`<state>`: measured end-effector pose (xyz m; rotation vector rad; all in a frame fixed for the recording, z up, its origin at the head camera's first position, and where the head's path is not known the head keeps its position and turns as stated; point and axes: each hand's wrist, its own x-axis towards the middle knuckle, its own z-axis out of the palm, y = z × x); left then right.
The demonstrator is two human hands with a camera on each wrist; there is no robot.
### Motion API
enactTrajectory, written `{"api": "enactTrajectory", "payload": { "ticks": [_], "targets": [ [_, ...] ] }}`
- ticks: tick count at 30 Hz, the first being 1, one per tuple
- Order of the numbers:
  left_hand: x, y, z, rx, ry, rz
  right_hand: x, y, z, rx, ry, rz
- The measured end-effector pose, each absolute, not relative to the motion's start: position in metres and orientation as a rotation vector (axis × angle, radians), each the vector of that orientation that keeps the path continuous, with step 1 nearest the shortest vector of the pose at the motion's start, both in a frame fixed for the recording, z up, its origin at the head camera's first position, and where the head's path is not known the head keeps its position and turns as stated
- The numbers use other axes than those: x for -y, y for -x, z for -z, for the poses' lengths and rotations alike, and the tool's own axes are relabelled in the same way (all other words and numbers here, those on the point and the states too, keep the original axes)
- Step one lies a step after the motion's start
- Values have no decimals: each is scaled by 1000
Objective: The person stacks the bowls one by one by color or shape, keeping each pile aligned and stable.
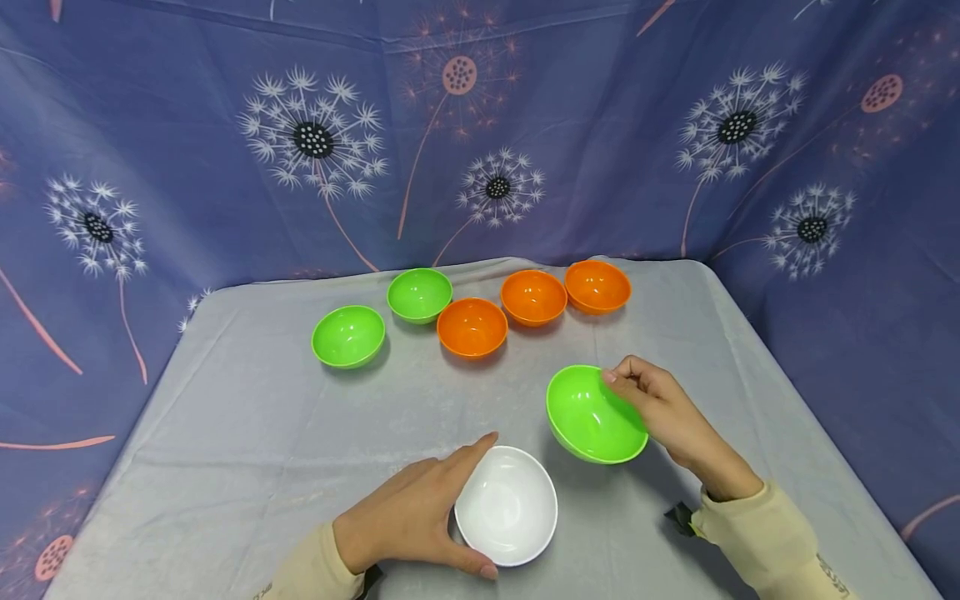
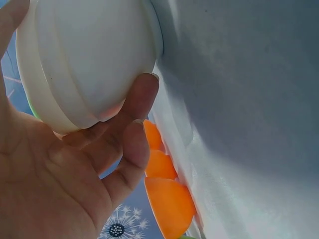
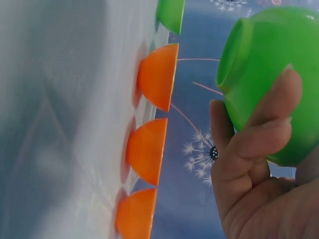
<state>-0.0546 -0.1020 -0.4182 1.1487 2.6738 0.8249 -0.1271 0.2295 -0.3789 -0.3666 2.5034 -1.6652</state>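
A white bowl (image 1: 507, 507) stands upright near the front of the table. My left hand (image 1: 420, 504) curves round its left side, thumb at the near rim and fingers at the far rim. In the left wrist view, fingertips (image 2: 144, 89) lie against the outer wall of the white bowl (image 2: 94, 55). My right hand (image 1: 667, 408) grips a green bowl (image 1: 592, 421) by its right rim, thumb on the inside and fingers under the outer wall. This bowl is raised off the table and tilted, as the right wrist view shows with its foot ring (image 3: 234, 52) in the air.
Farther back are two green bowls (image 1: 348, 337) (image 1: 420, 295) at the left and three orange bowls (image 1: 472, 328) (image 1: 533, 297) (image 1: 597, 287) toward the right, all upright. A grey cloth (image 1: 262, 450) covers the table. Blue dandelion-print fabric (image 1: 570, 108) hangs behind and at both sides.
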Motion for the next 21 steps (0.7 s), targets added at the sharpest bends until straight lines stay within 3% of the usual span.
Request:
{"api": "enactTrajectory", "payload": {
  "ticks": [21],
  "targets": [
    [102, 55, 419, -2677, -1148, -824, -222, 116, 370, -2724, 360, 1355]
  ]
}}
